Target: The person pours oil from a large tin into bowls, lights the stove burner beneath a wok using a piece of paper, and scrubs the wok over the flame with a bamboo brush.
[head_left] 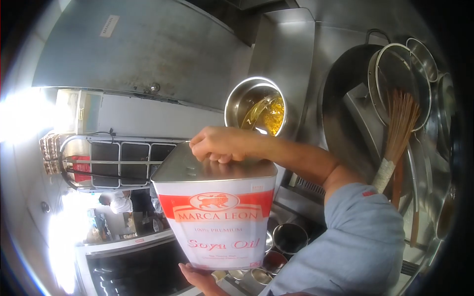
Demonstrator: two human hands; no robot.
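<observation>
While oil (252, 116) pours into the pot (238, 94), we grip the tin (217, 212) beside it, right hand (219, 141) with fingers curled at its top, left hand (201, 281) open against its base; steady tilting seems called for.

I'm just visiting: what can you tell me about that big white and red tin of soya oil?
The big tin looks like metal, boxy with flat sides and a bare silvery top. Its white label has a red band, a lion emblem, "MARCA LEON" and "Soya Oil". It is held tipped, top towards a round steel pot containing golden oil. The right hand grips the top; the left hand is at the base. Any spout is hidden.
</observation>
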